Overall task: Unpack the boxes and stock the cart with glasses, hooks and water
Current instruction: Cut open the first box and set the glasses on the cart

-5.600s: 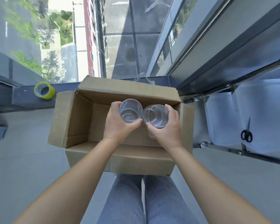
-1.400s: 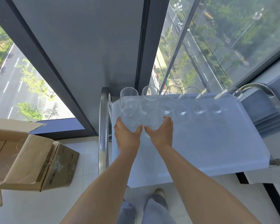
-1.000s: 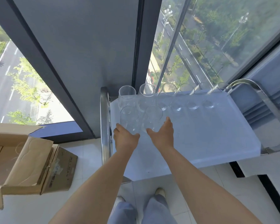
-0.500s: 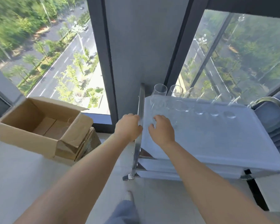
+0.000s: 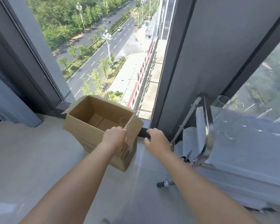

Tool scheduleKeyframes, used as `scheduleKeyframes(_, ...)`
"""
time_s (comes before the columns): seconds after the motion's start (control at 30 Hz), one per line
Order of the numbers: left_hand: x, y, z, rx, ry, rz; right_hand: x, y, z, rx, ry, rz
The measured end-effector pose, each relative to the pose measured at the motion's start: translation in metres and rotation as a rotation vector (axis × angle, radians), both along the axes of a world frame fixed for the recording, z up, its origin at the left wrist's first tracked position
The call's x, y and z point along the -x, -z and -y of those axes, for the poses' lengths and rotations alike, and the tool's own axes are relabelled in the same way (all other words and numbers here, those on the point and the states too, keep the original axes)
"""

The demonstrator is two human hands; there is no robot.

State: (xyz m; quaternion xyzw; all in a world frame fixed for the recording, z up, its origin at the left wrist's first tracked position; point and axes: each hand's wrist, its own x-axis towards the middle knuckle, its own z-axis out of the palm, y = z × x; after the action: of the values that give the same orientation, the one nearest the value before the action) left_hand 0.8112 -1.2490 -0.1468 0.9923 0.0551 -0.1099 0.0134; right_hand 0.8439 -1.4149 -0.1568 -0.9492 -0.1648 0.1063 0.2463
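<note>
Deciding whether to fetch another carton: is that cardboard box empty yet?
Not empty. The cardboard box stands open, and one clear glass shows inside by the right flap the left hand holds; the rest shows bare bottom.

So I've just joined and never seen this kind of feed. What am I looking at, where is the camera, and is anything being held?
There is no machine: a person works bare-handed, and the one camera sits on their head, looking forward and down. Both forearms reach out from the bottom of the picture. The left hand grips a flap of the open box on the floor by the window; a glass shows inside. The right hand hangs beside the box, fingers loosely curled, holding nothing. On the right stands the cart, with glasses on its top shelf. Scissors lie lower down on it.
</note>
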Motion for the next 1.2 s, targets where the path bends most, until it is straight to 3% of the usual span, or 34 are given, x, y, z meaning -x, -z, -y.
scheduleKeyframes(0.17,0.001,0.022,-0.092,-0.001,0.011,-0.024,-0.011,0.02,-0.078,0.112,-0.015,-0.027)
scheduleKeyframes(0.43,-0.05,0.067,-0.15,-0.026,0.169,-0.085,-0.057,0.056,-0.139,0.19,0.022,-0.068)
scheduleKeyframes(0.9,-0.183,0.218,-0.179,0.152,0.241,-0.31,-0.165,0.176,-0.212,0.287,0.187,-0.151)
scheduleKeyframes(1.1,-0.214,0.273,-0.175,0.136,0.372,-0.371,-0.175,0.219,-0.234,0.217,0.297,-0.091)
scheduleKeyframes(1.2,-0.22,0.285,-0.172,0.098,0.44,-0.409,-0.177,0.23,-0.236,0.256,0.32,-0.157)
